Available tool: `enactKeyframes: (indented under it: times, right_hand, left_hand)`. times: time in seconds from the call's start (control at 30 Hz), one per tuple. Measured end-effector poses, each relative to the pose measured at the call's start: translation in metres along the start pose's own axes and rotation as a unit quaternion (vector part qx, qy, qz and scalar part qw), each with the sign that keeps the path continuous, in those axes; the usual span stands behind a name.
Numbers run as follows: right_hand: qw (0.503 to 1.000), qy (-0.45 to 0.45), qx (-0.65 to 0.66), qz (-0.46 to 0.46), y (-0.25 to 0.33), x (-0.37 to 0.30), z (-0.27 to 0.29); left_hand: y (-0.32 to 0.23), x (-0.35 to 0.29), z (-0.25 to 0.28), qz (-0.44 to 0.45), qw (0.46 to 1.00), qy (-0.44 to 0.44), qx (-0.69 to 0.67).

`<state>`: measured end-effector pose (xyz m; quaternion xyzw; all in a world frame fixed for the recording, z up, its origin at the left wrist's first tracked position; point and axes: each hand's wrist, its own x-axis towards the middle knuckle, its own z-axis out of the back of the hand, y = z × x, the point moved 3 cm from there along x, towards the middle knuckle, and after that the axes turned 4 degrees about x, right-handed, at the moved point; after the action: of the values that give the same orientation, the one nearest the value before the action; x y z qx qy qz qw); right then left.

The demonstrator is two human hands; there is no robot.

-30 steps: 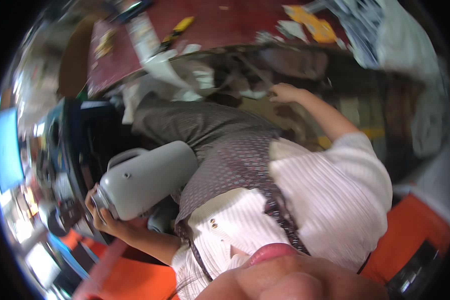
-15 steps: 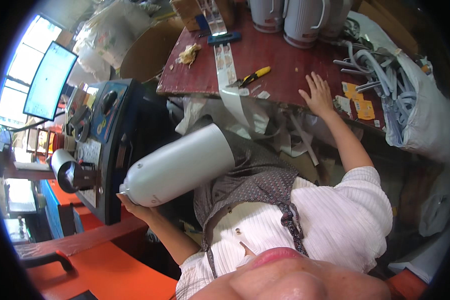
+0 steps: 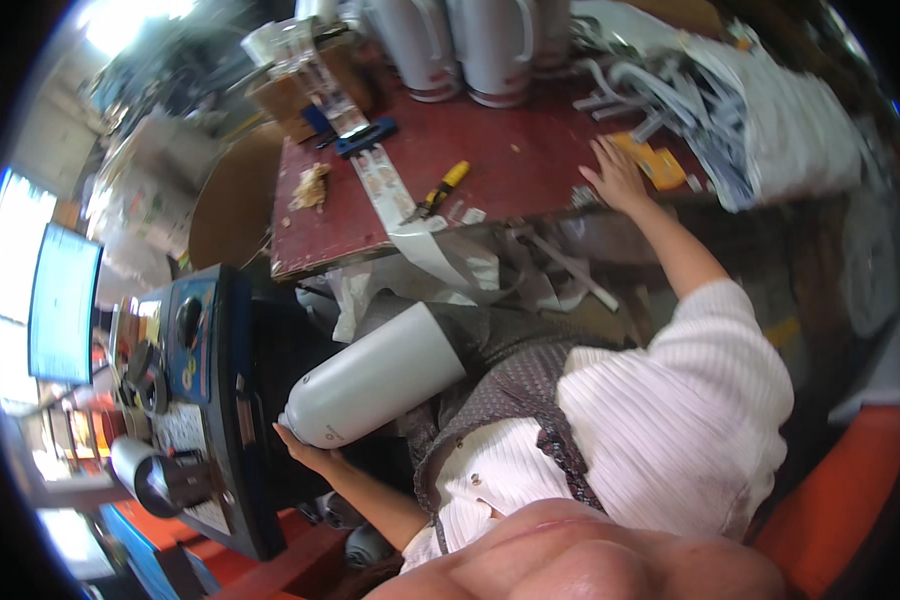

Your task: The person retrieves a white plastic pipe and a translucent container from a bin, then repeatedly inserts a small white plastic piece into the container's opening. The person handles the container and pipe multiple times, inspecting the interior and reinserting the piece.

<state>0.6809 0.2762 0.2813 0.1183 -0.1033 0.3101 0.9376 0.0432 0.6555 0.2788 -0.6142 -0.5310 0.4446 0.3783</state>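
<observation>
A large pale-grey jug body point(image 3: 375, 378), rounded toward its narrow neck, lies tilted across my lap. My left hand point(image 3: 308, 452) is closed around the neck end, its fingers partly hidden behind it. Over at the right of the dark-red table, my right hand point(image 3: 618, 182) rests with fingers spread at the left edge of the orange-yellow labels point(image 3: 662, 165); it holds nothing that I can see. A strip of stickers point(image 3: 382, 180) runs from a blue-based holder point(image 3: 366, 136) over the table's front edge. A yellow-and-black cutter point(image 3: 440, 190) lies beside the strip.
Several grey jugs with handles point(image 3: 495, 60) stand at the back of the table point(image 3: 530, 130). A white sack point(image 3: 800, 130) at the right spills grey handles point(image 3: 660, 95). To my left is a dark desk with a monitor point(image 3: 65, 300), a mouse point(image 3: 188, 322) and another grey cylinder point(image 3: 135, 470).
My view has swung to the right. My right hand has moved along the table onto the edge of the orange-yellow labels. My left hand keeps its hold on the jug body.
</observation>
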Motion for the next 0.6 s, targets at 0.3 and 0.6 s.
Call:
enactKeyframes:
  times: [0.3,0.6]
  right_hand:
    - [0.984,-0.138,0.107,-0.032,-0.008,-0.017,-0.008]
    - [0.985,0.047,0.163,-0.002,-0.089,-0.026,0.015]
  left_hand:
    - [0.081,0.006,0.049,0.04,0.999,0.022,-0.013]
    - [0.09,0.025,0.065,0.104,0.993,-0.035,-0.039]
